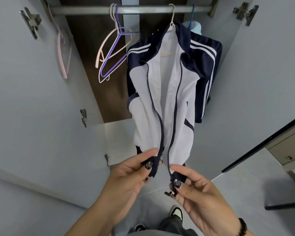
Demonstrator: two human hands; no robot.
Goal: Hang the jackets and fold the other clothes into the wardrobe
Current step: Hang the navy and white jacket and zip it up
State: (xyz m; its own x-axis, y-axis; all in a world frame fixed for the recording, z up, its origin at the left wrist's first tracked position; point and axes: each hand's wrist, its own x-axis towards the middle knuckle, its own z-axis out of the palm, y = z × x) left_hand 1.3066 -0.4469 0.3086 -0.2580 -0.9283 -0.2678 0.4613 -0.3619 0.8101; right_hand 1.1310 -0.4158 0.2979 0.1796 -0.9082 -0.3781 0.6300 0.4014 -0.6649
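A white and navy track jacket [167,92] with white stripes on its sleeves hangs unzipped from a pale hanger [172,16] on the wardrobe rail [143,10]. My left hand [131,174] pinches the bottom of the jacket's left zipper edge. My right hand [194,186] pinches the bottom of the right zipper edge, with the metal zipper pull [171,193] just below my thumb. The two zipper ends are a small gap apart.
Empty purple and cream hangers [111,53] hang left of the jacket, and a pink hanger [62,53] further left. A light blue garment [195,28] hangs behind the jacket. Both wardrobe doors [32,99] stand open. A desk with a drawer [286,147] is at right.
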